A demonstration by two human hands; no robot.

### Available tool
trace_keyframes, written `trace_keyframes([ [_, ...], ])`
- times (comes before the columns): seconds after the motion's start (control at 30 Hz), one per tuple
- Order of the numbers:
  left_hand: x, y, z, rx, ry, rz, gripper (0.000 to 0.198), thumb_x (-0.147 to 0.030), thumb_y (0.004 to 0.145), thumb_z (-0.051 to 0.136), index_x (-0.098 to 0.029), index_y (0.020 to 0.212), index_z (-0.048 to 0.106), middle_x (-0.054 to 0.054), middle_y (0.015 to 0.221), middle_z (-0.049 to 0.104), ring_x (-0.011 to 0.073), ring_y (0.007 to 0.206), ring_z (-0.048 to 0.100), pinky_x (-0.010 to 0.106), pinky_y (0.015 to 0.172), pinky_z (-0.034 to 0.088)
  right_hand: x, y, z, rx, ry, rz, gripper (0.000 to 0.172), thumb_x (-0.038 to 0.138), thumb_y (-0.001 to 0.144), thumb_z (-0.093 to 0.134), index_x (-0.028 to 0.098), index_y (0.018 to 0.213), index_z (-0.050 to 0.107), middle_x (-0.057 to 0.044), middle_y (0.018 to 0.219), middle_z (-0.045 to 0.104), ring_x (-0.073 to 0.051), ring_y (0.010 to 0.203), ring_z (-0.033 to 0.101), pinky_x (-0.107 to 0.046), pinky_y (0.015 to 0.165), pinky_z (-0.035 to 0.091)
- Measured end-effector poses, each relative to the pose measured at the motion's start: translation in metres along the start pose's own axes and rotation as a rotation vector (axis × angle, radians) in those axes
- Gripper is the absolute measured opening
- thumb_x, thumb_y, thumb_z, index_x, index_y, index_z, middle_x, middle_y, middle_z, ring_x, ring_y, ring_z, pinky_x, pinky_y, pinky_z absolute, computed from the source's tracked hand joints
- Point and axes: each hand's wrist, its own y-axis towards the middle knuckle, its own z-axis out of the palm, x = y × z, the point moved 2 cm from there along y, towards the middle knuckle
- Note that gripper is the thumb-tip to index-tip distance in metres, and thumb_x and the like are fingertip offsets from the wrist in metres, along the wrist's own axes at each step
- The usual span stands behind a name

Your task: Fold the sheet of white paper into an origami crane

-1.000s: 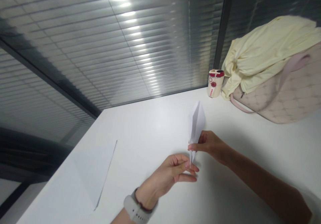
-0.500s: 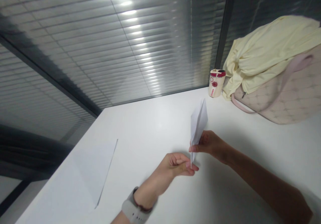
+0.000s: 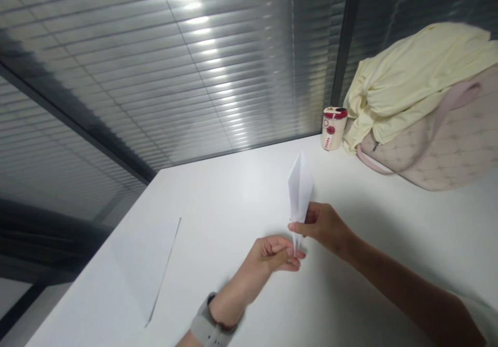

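A piece of folded white paper (image 3: 300, 185) is held upright above the table, narrow and kite-shaped, with a crease down its middle. Its lower end splits into thin points. My right hand (image 3: 321, 227) grips it around the lower middle, thumb in front and the other fingers partly hidden behind. At the bottom points, my left hand (image 3: 272, 256) pinches the paper between thumb and fingers. A grey watch band (image 3: 212, 326) circles my left wrist.
The white table (image 3: 218, 202) has white paper sheets (image 3: 120, 269) lying at its left. At the back right stands a coffee-cup-shaped container (image 3: 333, 129). Beside it sits a pink quilted bag (image 3: 439, 155) with a pale yellow cloth (image 3: 420, 77) over it. Window blinds (image 3: 218, 77) rise behind.
The folded paper has turned from nearly edge-on to showing its creased broad face, and its top has shifted slightly left. Both hands keep their hold, nearly in place.
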Motion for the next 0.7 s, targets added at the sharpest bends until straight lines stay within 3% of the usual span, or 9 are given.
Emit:
trace_keyframes([
  [0.1, -0.0004, 0.0, 0.0006, -0.01, 0.009, -0.005, 0.024, -0.034, 0.083, 0.065, -0.011, 0.087, 0.072, 0.013, 0.093, 0.072, 0.0152, 0.075, 0.064, 0.028, 0.076, 0.052, 0.0005, 0.0003, -0.0008, -0.024, -0.029, -0.011, 0.015, 0.023, 0.062, 0.07, 0.014, 0.068, 0.059, 0.002, 0.06, 0.06, -0.011, 0.054, 0.05, -0.023, 0.05, 0.036],
  [0.37, 0.0062, 0.0035, 0.0008, -0.151, -0.023, -0.064, 0.021, -0.029, 0.068, 0.079, -0.012, 0.077, 0.074, 0.01, 0.081, 0.074, 0.015, 0.072, 0.065, 0.025, 0.071, 0.051, 0.0006, -0.0001, 0.0006, -0.028, -0.05, -0.028, 0.014, 0.022, 0.062, 0.07, 0.015, 0.068, 0.059, 0.001, 0.062, 0.062, -0.013, 0.057, 0.053, -0.024, 0.052, 0.037],
  [0.7, 0.002, 0.0003, 0.002, -0.202, -0.038, -0.09, 0.021, -0.029, 0.063, 0.081, -0.012, 0.073, 0.075, 0.01, 0.078, 0.074, 0.0152, 0.069, 0.065, 0.025, 0.07, 0.051, 0.0025, 0.001, -0.0019, 0.006, 0.048, 0.047, 0.018, 0.024, 0.059, 0.074, 0.013, 0.068, 0.062, 0.001, 0.06, 0.063, -0.011, 0.055, 0.053, -0.023, 0.052, 0.039],
])
